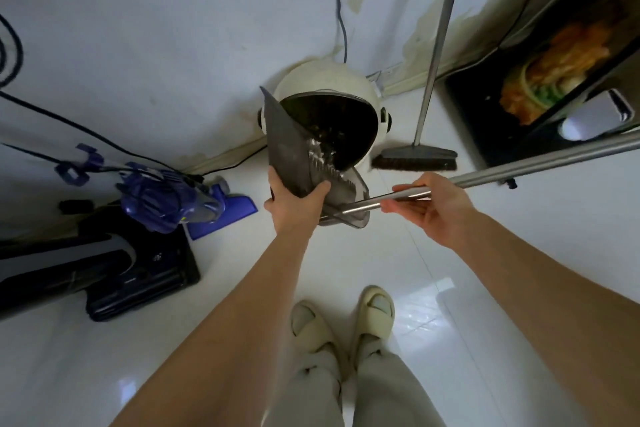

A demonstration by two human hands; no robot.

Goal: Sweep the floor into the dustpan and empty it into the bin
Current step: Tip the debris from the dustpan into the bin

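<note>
A grey dustpan (pixel 289 146) is tipped on edge over the dark mouth of a round cream bin (pixel 325 80) that stands against the wall. Pale dust and scraps lie at the pan's comb edge, by the bin's opening. My left hand (pixel 294 201) grips the pan's lower back edge. Its long metal handle (pixel 519 166) runs out to the right, and my right hand (pixel 433 208) holds it near the pan. A broom (pixel 415 158) with a dark head stands upright, leaning on the wall just right of the bin.
A purple vacuum cleaner (pixel 169 198) and a black floor machine (pixel 114 270) lie on the white tiles at the left, with dark cables along the wall. A black cabinet (pixel 540 80) stands at the right. My slippered feet (pixel 343 319) are below the hands.
</note>
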